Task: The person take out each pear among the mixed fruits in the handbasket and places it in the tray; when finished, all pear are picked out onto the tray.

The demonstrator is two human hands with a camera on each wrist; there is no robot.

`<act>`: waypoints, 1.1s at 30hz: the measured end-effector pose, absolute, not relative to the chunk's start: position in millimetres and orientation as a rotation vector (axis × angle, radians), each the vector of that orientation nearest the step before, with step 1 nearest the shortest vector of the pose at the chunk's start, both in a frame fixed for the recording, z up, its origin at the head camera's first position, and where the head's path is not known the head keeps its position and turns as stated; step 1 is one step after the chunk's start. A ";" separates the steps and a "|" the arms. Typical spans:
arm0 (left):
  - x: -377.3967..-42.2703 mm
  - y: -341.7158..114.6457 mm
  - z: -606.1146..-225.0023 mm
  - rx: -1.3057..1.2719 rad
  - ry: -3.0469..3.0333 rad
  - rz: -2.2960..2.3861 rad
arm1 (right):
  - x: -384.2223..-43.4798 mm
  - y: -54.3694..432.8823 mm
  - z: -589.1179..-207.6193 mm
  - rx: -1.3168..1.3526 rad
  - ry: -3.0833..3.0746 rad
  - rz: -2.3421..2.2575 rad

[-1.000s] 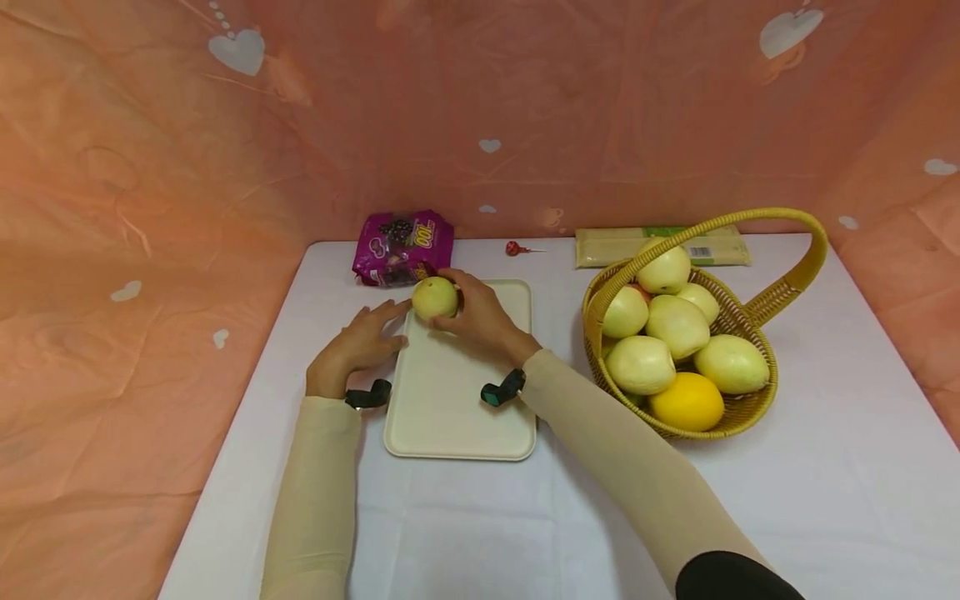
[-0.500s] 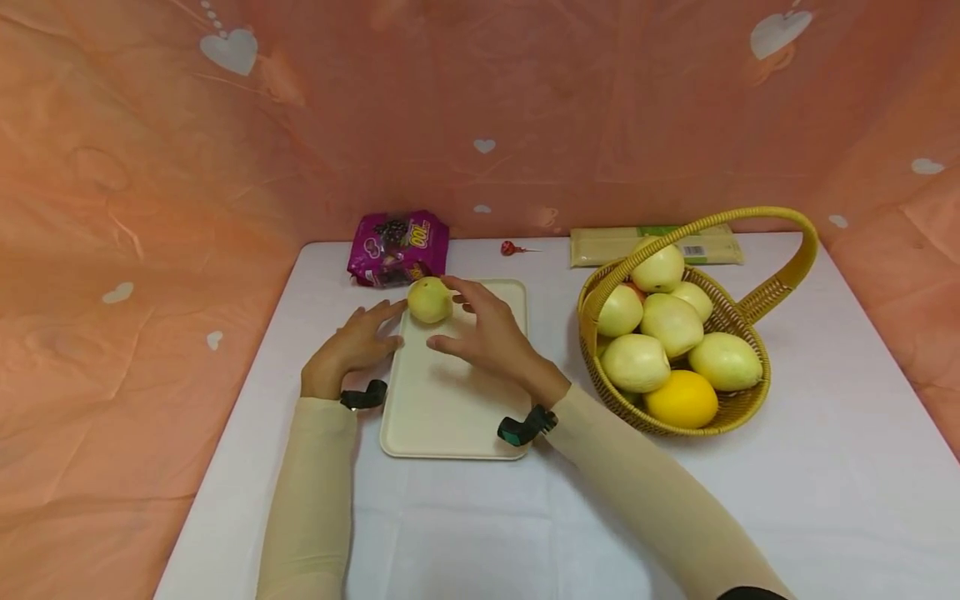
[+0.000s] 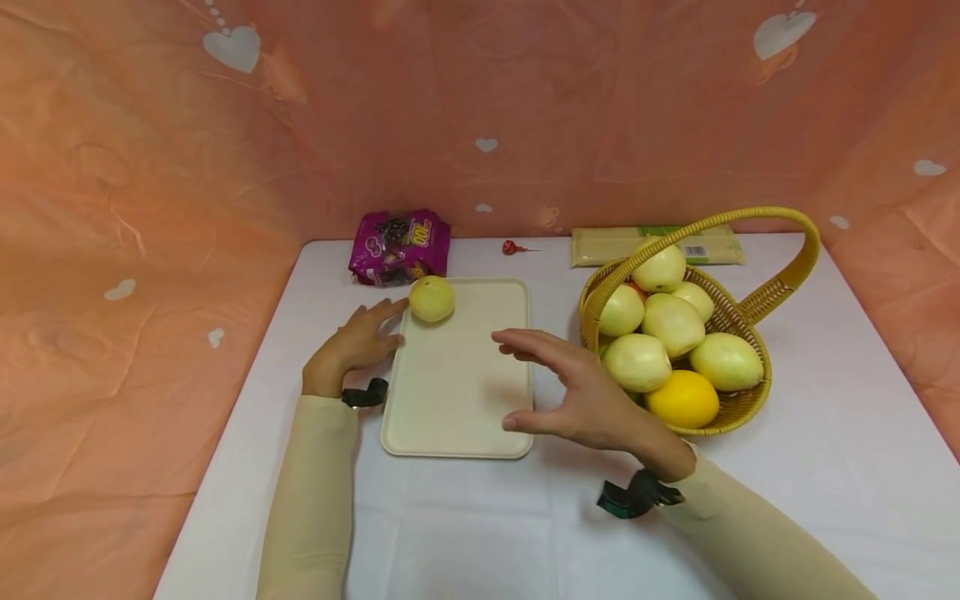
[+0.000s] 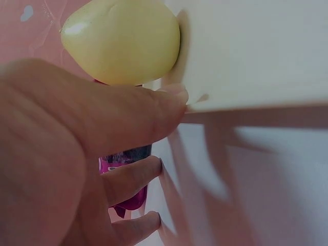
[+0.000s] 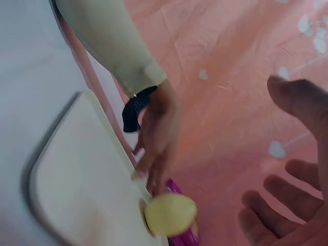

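A pale yellow-green round fruit (image 3: 432,299) rests in the far left corner of a cream tray (image 3: 459,392). My left hand (image 3: 358,340) lies along the tray's left edge with fingers spread; in the left wrist view the thumb is right at the rim, near the fruit (image 4: 123,41). My right hand (image 3: 585,387) hovers over the tray's right side, thumb and fingers apart and nothing between them. The right wrist view shows its fingers (image 5: 287,200) loosely spread, away from the fruit (image 5: 170,214).
At the right, a woven basket (image 3: 761,400) with a tall handle holds several similar pale fruits and a yellow one (image 3: 682,399). Along the back lie a purple snack bag (image 3: 401,247), a small red lollipop (image 3: 512,247) and a flat beige packet (image 3: 607,247).
My right hand has let go of the fruit and drawn back right and toward me. The fruit stays at the tray's far left corner. My left hand has hardly moved.
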State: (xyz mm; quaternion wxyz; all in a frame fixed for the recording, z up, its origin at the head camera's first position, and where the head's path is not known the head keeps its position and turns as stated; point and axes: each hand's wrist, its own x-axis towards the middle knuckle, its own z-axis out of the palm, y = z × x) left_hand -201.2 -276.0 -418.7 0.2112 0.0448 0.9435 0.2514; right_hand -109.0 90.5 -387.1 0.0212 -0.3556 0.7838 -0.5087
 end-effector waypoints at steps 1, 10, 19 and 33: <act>-201.4 -275.7 -418.6 0.121 2.619 0.697 | -105.0 100.0 -385.6 -1.109 2.436 -1.576; -199.9 -275.5 -419.1 0.135 2.632 0.683 | -76.6 184.9 -382.5 -1.018 2.537 -1.697; -201.6 -276.6 -420.3 0.144 2.638 0.688 | -64.2 238.2 -383.3 -0.764 2.745 -1.644; -201.1 -276.6 -421.1 0.146 2.623 0.716 | -76.1 254.7 -388.5 -0.765 3.005 -1.271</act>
